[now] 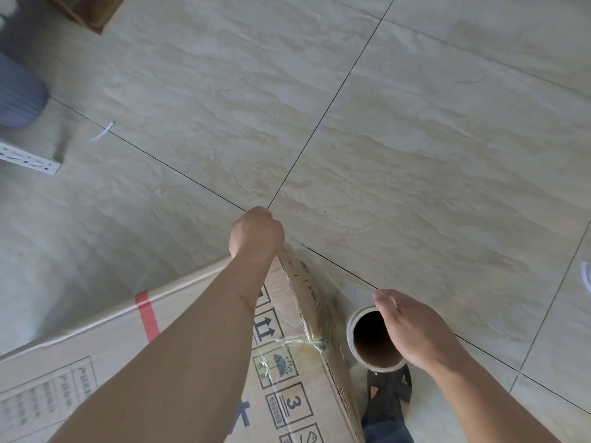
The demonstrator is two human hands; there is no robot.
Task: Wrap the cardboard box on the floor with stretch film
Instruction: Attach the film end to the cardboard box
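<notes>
A large cardboard box (105,356) with printed handling symbols and a red tape strip stands on the tiled floor at lower left. My left hand (256,233) grips its far upper corner, pinching the end of the clear stretch film there. The film runs down the box's right side to the roll. My right hand (412,327) holds the stretch film roll (367,338), upright beside the box, seen end-on with its brown cardboard core open towards me. A strand of film crosses the box top near the umbrella symbol.
My dark shoe (388,398) stands under the roll. A grey ribbed bin (19,94) and a white perforated metal bar (28,161) lie at far left. A wooden furniture corner (86,11) is at the top left. Beige floor tiles spread ahead.
</notes>
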